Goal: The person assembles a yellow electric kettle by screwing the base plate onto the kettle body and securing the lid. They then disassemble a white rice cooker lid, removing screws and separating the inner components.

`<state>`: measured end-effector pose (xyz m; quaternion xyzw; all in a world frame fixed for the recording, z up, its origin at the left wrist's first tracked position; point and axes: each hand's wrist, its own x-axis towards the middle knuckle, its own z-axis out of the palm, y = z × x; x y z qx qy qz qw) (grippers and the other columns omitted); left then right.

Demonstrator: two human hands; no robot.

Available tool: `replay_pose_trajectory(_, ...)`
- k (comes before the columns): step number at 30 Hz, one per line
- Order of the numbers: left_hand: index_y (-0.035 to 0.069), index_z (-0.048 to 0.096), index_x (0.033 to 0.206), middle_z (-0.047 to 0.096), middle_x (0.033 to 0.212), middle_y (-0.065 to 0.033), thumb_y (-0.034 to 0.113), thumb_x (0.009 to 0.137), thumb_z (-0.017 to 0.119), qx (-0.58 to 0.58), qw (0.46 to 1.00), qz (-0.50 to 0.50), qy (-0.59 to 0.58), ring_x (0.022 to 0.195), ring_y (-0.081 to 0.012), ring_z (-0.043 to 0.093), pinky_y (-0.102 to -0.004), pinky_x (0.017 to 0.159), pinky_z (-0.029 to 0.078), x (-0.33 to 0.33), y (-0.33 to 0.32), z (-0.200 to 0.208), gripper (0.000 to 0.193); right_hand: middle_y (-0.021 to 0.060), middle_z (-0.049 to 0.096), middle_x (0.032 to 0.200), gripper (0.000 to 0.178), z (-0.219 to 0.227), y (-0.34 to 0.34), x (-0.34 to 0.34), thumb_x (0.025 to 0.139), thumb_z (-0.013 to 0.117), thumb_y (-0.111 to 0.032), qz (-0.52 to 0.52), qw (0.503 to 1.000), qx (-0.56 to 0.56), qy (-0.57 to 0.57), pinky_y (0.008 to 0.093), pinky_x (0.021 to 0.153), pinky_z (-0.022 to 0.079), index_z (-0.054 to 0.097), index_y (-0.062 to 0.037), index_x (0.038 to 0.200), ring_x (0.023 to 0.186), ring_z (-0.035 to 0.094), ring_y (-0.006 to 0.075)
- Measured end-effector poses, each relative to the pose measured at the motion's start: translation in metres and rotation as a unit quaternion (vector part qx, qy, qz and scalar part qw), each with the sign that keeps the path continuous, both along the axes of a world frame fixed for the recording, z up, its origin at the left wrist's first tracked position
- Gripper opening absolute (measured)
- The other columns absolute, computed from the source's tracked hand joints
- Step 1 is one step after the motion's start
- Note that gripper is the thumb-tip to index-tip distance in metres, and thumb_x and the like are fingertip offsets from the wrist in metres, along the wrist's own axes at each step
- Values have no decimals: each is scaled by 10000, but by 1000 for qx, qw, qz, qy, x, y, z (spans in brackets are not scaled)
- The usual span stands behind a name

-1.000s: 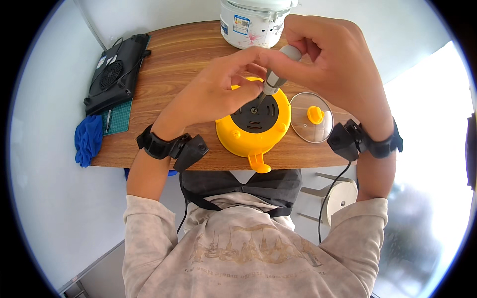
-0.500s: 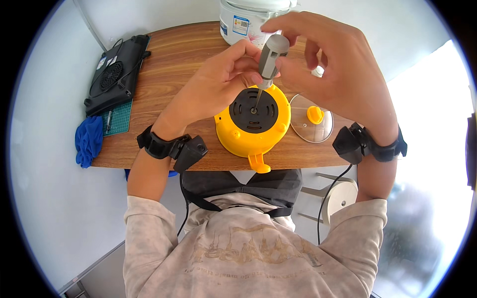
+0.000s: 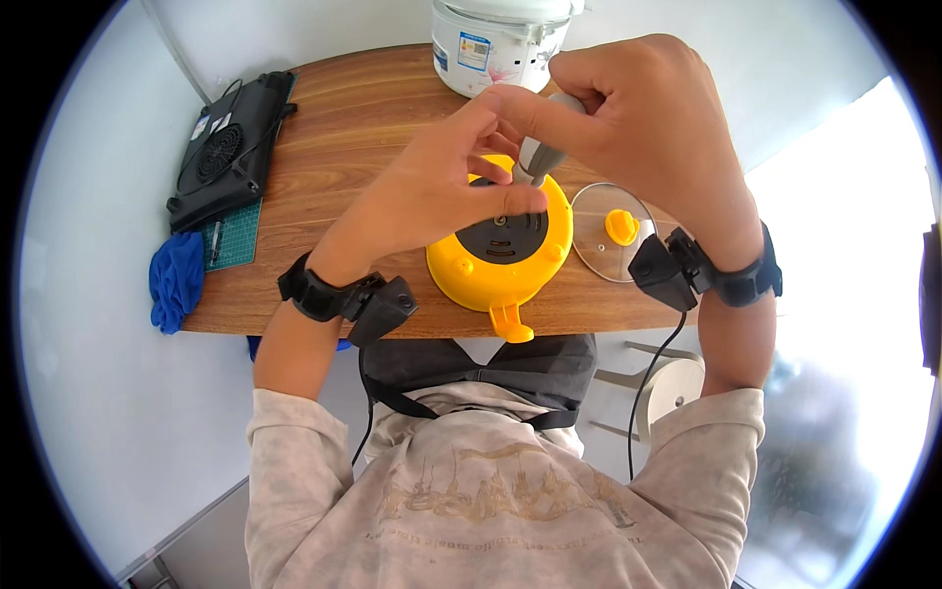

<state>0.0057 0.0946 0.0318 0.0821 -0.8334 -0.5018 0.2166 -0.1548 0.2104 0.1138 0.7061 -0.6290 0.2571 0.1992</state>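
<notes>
A yellow round appliance (image 3: 453, 278) lies upside down on the table, its black slotted base (image 3: 505, 242) facing up and a handle pointing towards me. Above it, my right hand (image 3: 638, 113) is closed around the grey handle of a screwdriver (image 3: 547, 159), which leans over. Around the screwdriver's lower end, my left hand (image 3: 437, 182) has its thumb and fingers apart; whether they touch it is unclear. The screwdriver's tip is hidden, while the round recess in the middle of the base shows uncovered.
A glass lid (image 3: 599, 255) with a yellow knob lies right of the appliance. Behind stands a white rice cooker (image 3: 500, 59). At the left are a black device with a fan (image 3: 231, 147), a green cutting mat (image 3: 238, 236), a pen and a blue cloth (image 3: 177, 280).
The screwdriver has come up out of the base's middle recess and tilted. My right hand has closed around its handle. My left thumb and fingers have spread from it.
</notes>
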Motion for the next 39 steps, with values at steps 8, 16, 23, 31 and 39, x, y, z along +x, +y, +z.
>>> replay_pose_trajectory(8,40,561,1353,697,1170,-86,69,975,648,9,998,-56,-2,1092,-179,657,-335,993,509,-4,-7,1,389,31,584,620,287,5,18,0,826,800,-308,42,998,5,-48,282,496,395,686,-59,913,506,512,126)
replay_pose_trajectory(16,59,544,1353,676,1154,-77,39,994,587,73,996,-42,-12,1107,-186,649,-317,956,525,5,-5,2,361,14,514,593,309,2,20,-8,819,838,-289,62,990,66,-106,245,497,364,671,-29,840,523,461,87)
replay_pose_trajectory(23,85,510,1259,662,1140,-63,116,901,760,23,998,-57,15,1059,-183,665,-325,926,542,0,-5,5,438,8,400,518,474,-1,10,-1,803,859,-350,34,993,58,-97,273,473,296,543,-33,644,489,376,102)
replay_pose_trajectory(31,71,499,1168,713,1043,-57,28,917,720,130,990,-40,29,999,-132,664,-300,934,529,0,-14,4,337,63,622,762,293,1,20,6,859,802,-277,66,992,-8,-105,260,545,436,687,-58,1015,576,543,160)
replay_pose_trajectory(39,67,520,1314,716,1142,-81,35,965,655,75,991,-109,4,1084,-165,656,-313,960,515,4,-18,5,375,85,673,811,235,-6,17,-3,913,739,-143,140,989,9,-53,252,601,505,715,-39,1123,625,604,170)
